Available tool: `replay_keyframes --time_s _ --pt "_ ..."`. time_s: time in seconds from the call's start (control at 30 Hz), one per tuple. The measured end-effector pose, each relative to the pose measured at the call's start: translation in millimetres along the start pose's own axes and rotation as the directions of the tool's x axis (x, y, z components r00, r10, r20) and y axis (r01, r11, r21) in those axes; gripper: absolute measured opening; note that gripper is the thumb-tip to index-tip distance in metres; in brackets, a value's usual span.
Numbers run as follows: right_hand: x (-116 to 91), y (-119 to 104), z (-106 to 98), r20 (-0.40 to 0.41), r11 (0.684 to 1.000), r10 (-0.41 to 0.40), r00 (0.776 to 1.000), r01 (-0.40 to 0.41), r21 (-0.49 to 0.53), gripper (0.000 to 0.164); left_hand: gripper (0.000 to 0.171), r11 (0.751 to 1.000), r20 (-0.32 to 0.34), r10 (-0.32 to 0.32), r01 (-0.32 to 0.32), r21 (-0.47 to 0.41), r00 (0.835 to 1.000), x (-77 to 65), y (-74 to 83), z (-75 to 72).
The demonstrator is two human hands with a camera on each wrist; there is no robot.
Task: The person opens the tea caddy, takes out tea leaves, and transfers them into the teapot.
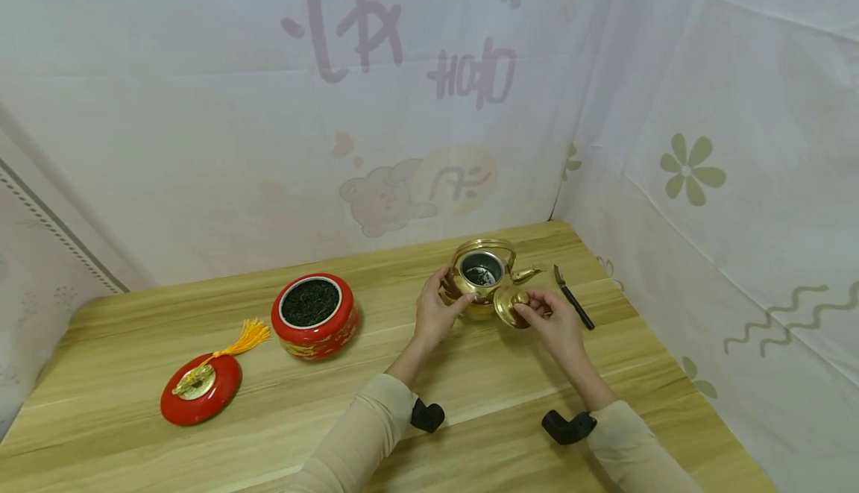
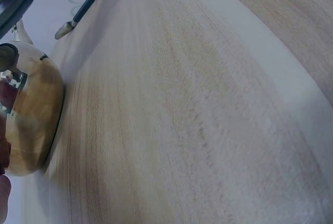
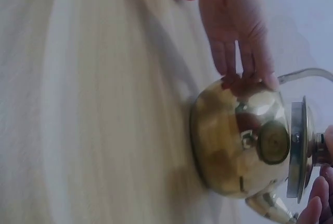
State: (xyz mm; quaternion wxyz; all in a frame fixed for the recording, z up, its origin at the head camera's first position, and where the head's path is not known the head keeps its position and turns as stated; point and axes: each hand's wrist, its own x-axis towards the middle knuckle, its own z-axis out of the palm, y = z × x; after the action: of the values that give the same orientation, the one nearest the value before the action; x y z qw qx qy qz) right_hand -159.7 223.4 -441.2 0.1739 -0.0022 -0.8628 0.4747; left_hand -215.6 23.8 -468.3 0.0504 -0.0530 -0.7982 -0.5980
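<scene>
A gold kettle [image 1: 478, 309] with an arched handle stands uncovered on the table, some dark bits visible inside its steel-lined mouth. My left hand [image 1: 438, 310] holds the kettle's left side, thumb in front and fingers farther back. In the right wrist view, the left hand's [image 3: 234, 26] fingertips touch the shiny wall. My right hand [image 1: 553, 321] pinches the knob of the gold lid [image 1: 508, 308]. That lid is tilted beside the mouth, at the front right of the kettle, near the spout [image 1: 526, 275]. Its steel rim shows in the right wrist view.
Left of the kettle stands a red jar [image 1: 322, 344] filled with dark dried leaves. Its red lid [image 1: 201, 392], with a yellow tassel, lies farther left. A slim black-handled tool [image 1: 576, 303] with a metal tip lies right of the spout. Cloth walls [image 1: 268, 142] border the table.
</scene>
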Motion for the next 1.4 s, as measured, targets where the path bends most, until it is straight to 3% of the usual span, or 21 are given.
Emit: replay_keyframes --time_s 0.27,0.67,0.83,1.13,1.4 --pt "13 -15 11 -0.037 0.991 0.032 0.999 -0.027 0.134 0.031 0.073 1.000 0.006 0.002 -0.002 -0.004 1.000 0.2 -0.2 -0.1" --pt "27 -32 37 -0.078 0.974 0.030 0.996 -0.012 0.226 0.032 0.072 1.000 0.027 0.013 -0.013 -0.014 1.000 0.0 -0.8 -0.7" --pt "28 -54 40 -0.103 0.975 0.036 0.994 -0.013 0.222 0.030 0.072 1.000 0.044 -0.007 0.008 -0.003 0.999 -0.1 -0.5 -0.7" --pt "40 -37 59 -0.154 0.980 0.024 0.988 0.007 0.201 0.032 0.072 1.000 0.037 -0.002 0.001 0.011 0.999 0.4 -0.4 -1.1" --pt "44 -40 67 -0.215 0.999 -0.002 0.977 0.012 0.047 0.030 0.071 1.000 0.021 0.010 -0.010 0.008 1.000 -0.2 0.4 -1.0"
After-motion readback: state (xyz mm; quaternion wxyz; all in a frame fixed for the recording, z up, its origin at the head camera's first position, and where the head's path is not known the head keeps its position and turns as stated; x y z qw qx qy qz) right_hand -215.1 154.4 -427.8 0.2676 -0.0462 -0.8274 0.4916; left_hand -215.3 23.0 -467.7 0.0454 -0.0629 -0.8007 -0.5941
